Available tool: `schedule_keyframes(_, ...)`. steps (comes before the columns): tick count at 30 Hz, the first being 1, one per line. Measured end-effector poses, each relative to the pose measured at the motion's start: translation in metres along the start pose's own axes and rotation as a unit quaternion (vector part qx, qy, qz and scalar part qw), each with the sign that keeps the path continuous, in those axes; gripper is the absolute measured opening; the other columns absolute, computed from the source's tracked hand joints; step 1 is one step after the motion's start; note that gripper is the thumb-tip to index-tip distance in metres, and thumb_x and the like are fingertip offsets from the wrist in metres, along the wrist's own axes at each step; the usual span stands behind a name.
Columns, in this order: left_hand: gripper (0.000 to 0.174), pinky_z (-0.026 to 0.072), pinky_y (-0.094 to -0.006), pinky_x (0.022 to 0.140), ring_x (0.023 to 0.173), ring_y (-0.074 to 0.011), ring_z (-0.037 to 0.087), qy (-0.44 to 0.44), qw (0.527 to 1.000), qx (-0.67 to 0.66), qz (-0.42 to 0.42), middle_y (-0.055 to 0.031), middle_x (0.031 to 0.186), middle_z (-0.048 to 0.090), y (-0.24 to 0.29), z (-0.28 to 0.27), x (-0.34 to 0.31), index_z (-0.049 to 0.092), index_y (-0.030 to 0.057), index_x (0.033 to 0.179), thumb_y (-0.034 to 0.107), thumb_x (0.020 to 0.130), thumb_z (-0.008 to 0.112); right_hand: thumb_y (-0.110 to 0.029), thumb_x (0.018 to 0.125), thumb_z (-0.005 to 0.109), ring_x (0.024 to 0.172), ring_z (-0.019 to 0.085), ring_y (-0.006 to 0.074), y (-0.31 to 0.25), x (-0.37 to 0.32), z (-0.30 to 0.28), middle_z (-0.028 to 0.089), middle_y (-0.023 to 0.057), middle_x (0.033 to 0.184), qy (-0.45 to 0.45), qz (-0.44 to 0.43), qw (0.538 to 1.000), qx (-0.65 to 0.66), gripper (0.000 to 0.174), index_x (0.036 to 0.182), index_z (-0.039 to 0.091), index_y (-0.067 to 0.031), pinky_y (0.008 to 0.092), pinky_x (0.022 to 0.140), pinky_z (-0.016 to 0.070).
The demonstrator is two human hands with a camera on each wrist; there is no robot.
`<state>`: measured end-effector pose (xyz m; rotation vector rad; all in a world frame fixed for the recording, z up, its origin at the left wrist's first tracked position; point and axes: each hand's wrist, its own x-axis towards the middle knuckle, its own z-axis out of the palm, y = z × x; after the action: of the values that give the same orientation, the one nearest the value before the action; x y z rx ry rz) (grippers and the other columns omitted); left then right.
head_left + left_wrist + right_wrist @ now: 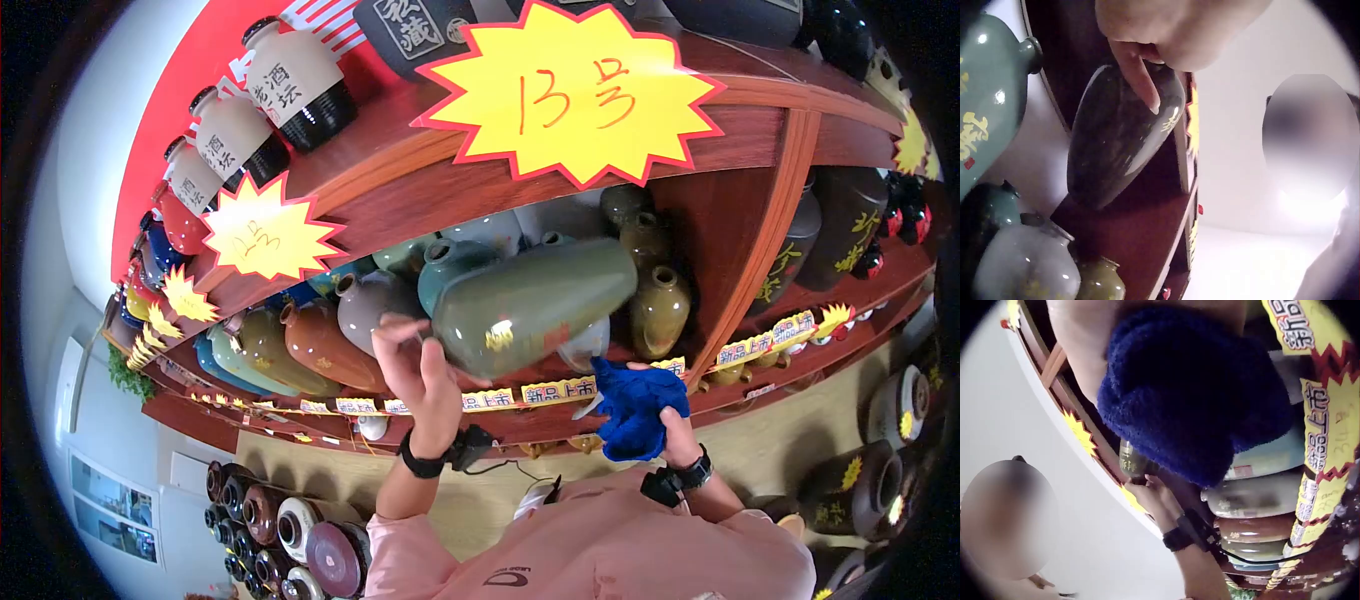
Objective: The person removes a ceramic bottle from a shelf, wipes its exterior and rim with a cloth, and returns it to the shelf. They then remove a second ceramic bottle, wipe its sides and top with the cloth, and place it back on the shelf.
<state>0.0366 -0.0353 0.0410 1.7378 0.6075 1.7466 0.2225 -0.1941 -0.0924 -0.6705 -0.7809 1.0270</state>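
Observation:
My left hand [425, 385] holds a glossy olive-green jar [545, 300] at its left end, and the jar lies tilted in front of the shelf. In the left wrist view one finger [1141, 81] stretches down the jar's side; the grip itself is partly hidden behind the hand. Small yellow characters and a red mark show on the jar's side. Lower and to the right, my right hand [680, 435] grips a bunched dark-blue plush cloth [640, 405]. That cloth hangs below the jar, apart from it, and covers most of the right fingers.
Behind the held jar, a wooden shelf [760, 240] carries close-packed jars, including a grey one [375, 310], a brown one [325, 345] and a small olive one [660, 310]. Star-shaped yellow signs [580, 95] jut from the upper board. Larger jars [295, 530] stand on the floor.

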Motion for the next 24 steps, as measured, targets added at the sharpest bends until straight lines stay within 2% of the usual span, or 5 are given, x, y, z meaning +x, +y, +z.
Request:
schedule_keyframes(11, 0.040, 0.0329, -0.0275, 0.067, 0.072, -0.0163, 0.041, -0.200, 0.979, -0.042, -0.012, -0.0077, 0.080, 0.045, -0.012, -0.024, -0.043, 0.048, 0.0004, 0.086, 0.039, 0.079, 0.056, -0.066, 0.074, 0.052, 0.119, 0.041, 0.0215, -0.003, -0.010, 0.031, 0.039, 0.0124, 0.133, 0.097, -0.047, 0.994, -0.001, 0.095, 0.137, 0.024, -0.0003, 0.0373, 0.100, 0.0339)
schedule_keyframes(15, 0.023, 0.0400, -0.0220, 0.056, 0.073, -0.0118, 0.041, -0.267, 0.955, -0.130, -0.011, -0.0080, 0.086, 0.042, -0.041, -0.015, -0.054, 0.048, 0.0000, 0.093, 0.010, 0.077, 0.062, -0.058, 0.079, 0.049, 0.113, 0.046, 0.0228, 0.022, -0.039, 0.017, 0.045, 0.0130, 0.125, 0.175, -0.027, 0.984, -0.022, 0.077, 0.131, 0.035, -0.0019, 0.0374, 0.097, 0.0362)
schedule_keyframes(17, 0.025, 0.0488, -0.0166, 0.036, 0.069, -0.0078, 0.045, -0.314, 0.929, -0.169, -0.096, -0.0066, 0.087, 0.040, -0.035, -0.008, -0.050, 0.048, -0.0028, 0.097, -0.005, 0.075, 0.059, -0.050, 0.078, 0.053, 0.108, 0.049, 0.0226, 0.037, -0.048, 0.008, 0.049, 0.0120, 0.120, 0.213, -0.006, 0.975, 0.065, 0.070, 0.126, 0.040, -0.0017, 0.0363, 0.095, 0.0378)
schedule_keyframes(20, 0.037, 0.0455, -0.0156, 0.039, 0.070, -0.0068, 0.047, -0.358, 0.840, -0.324, -0.246, -0.0063, 0.091, 0.044, -0.046, 0.000, -0.057, 0.051, -0.0017, 0.104, -0.003, 0.071, 0.068, -0.047, 0.079, 0.051, 0.104, 0.052, 0.0249, 0.049, -0.059, 0.019, 0.054, 0.0120, 0.115, 0.321, -0.021, 0.934, 0.155, 0.061, 0.122, 0.045, -0.0041, 0.0375, 0.093, 0.0401)
schedule_keyframes(24, 0.069, 0.0411, -0.0201, 0.066, 0.071, -0.0095, 0.045, -0.454, 0.848, -0.274, -0.011, -0.0054, 0.102, 0.049, -0.067, 0.005, -0.047, 0.050, 0.0010, 0.119, 0.005, 0.058, 0.080, -0.045, 0.085, 0.048, 0.102, 0.054, 0.0248, 0.063, -0.077, 0.026, 0.056, 0.0094, 0.115, 0.363, -0.080, 0.906, 0.201, 0.051, 0.119, 0.049, -0.0074, 0.0392, 0.091, 0.0429)
